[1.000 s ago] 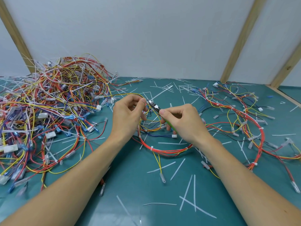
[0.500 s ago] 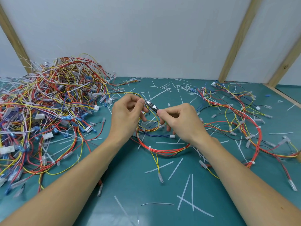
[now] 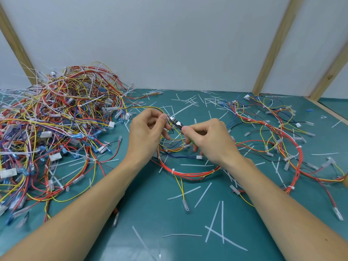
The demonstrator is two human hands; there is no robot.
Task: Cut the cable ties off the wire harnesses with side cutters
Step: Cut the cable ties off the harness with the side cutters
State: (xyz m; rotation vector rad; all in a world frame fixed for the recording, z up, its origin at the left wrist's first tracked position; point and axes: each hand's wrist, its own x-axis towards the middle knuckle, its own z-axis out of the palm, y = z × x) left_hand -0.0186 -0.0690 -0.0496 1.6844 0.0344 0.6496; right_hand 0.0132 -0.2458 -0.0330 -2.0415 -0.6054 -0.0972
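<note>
A red, yellow and blue wire harness [image 3: 190, 172] loops on the green table between my arms, with white cable ties along it. My left hand [image 3: 148, 132] pinches its upper wires near a white connector [image 3: 172, 118]. My right hand [image 3: 207, 138] grips small side cutters [image 3: 178, 125] with green handles; the metal jaws point up-left at the wires just beside my left fingertips. Whether the jaws are closed on a tie is hidden by my fingers.
A big tangled pile of harnesses [image 3: 56, 125] fills the left of the table. More harnesses [image 3: 282, 140] lie spread on the right. Cut white tie strips [image 3: 214, 225] are scattered over the green mat. White wall panels with wooden battens [image 3: 271, 46] stand behind.
Both hands have stayed close together at the same spot on the harness; the cutter tip has kept against the wires by my left fingers. The view shifted slightly.
</note>
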